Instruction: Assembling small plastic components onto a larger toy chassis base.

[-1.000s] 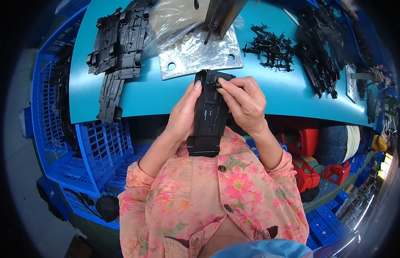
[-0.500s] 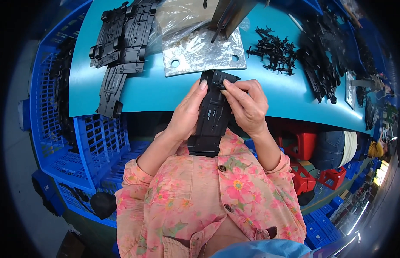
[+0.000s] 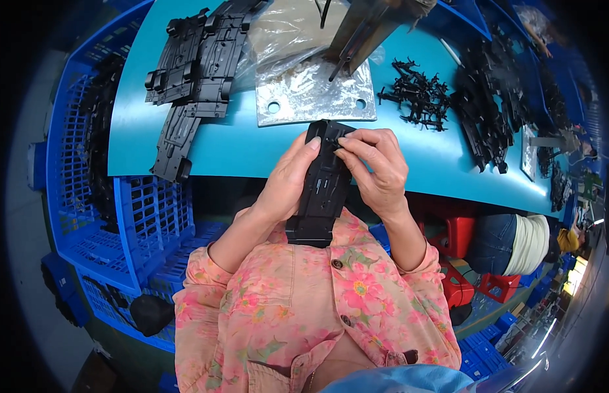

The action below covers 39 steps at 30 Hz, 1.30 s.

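Observation:
A long black moulded plastic panel [image 3: 323, 187] stretches from the table's near edge back to my shirt. My left hand [image 3: 290, 175] is closed on its left edge, thumb lying over the upper face. Over the panel's far right corner, the thumb and forefinger of my right hand [image 3: 380, 164] pinch a small black plastic part [image 3: 337, 143], whose exact shape the fingertips hide. To the right on the teal table lies a heap of small branched black parts [image 3: 417, 95]. Similar larger panels [image 3: 203, 72] are stacked at the far left.
Beyond the panel, a metal base plate [image 3: 317, 98] with an upright post [image 3: 363, 36] stands on the table [image 3: 245, 147]. More black mouldings [image 3: 484, 118] are piled at right. Blue crates [image 3: 131, 245] flank my left side; red stools [image 3: 456, 285] and a seated person [image 3: 511, 243] are at right.
The table and its contents sit slightly lower in view. My right fingers stay pinched at the panel's far right corner, with a small shift in their pose. My left hand keeps its hold.

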Motion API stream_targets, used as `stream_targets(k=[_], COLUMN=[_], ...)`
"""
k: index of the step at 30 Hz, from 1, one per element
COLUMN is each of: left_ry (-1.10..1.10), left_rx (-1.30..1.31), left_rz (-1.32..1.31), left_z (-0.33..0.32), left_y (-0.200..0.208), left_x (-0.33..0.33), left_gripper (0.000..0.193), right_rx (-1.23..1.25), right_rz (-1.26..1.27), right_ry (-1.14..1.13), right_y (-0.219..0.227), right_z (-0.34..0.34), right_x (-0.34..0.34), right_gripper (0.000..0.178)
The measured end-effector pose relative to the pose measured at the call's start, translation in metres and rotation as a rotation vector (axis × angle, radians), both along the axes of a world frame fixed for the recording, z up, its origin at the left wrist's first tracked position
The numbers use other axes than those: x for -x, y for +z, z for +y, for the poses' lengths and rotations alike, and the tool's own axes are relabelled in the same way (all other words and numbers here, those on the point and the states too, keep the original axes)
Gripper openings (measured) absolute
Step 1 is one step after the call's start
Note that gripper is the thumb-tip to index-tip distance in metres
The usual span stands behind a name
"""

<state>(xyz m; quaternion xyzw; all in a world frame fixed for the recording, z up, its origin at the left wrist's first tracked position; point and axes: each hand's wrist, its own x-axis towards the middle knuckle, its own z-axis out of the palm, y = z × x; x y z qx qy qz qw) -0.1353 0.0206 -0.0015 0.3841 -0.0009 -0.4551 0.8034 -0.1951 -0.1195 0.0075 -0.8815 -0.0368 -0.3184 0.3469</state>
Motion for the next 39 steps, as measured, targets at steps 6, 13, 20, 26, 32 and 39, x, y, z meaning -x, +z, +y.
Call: stream_targets(k=[6,13,20,26,32,39], left_ry=[0.012,-0.009,-0.007,-0.028,0.036,0.045], left_rx=[-0.009,-0.010,-0.008,-0.005,-0.041,-0.126], left_rz=[-0.026,-0.096,-0.133,-0.102,-0.056,0.037], left_z=[-0.001,0.002,0.004,0.004,0.001,-0.001], left_y=[0.001,0.000,-0.003,0.003,0.004,0.010], left_x=[0.001,-0.002,0.000,-0.004,-0.011,-0.011], left_gripper=[0.033,0.031,0.031,0.030,0.027,0.027], right_rx=[0.038,0.025,0.036,0.072,0.077,-0.312], right_rz=[-0.046,-0.032,-0.003,0.025,0.119,0.232], right_ry=[0.031,0.054,0.100,0.111,0.275,0.092], right_y=[0.002,0.007,0.008,0.015,0.016,0.007], right_z=[0.001,0.002,-0.001,-0.004,-0.009,-0.035], right_x=[-0.005,-0.011,-0.010,-0.006,-0.011,0.007], right_gripper=[0.023,0.022,0.022,0.021,0.023,0.027])
